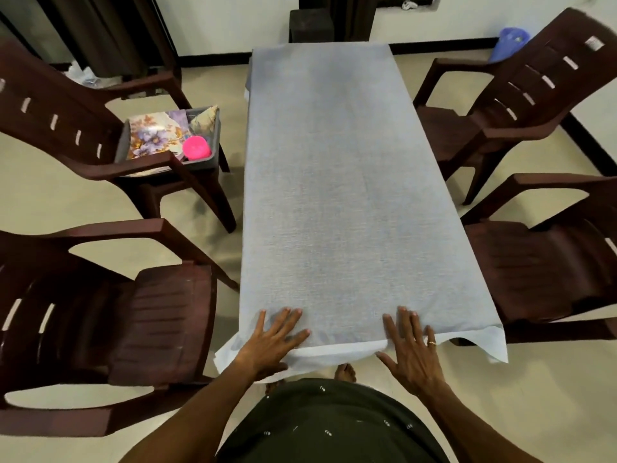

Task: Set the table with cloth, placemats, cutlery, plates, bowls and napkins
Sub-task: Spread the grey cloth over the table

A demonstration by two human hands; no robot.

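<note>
Cloth (340,182), one pale blue sheet, covers the whole worktop, its near edge hanging over just in front of you. Your left hand (272,342) and right hand (414,349) both lie flat on that edge, fingers spread, gripping nothing. Four brown plastic chairs stand around the cloth, two on each side. On the far left chair (83,128) sits one grey tub (213,152) holding floral placemats (153,135) and one pink bowl (197,148).
</note>
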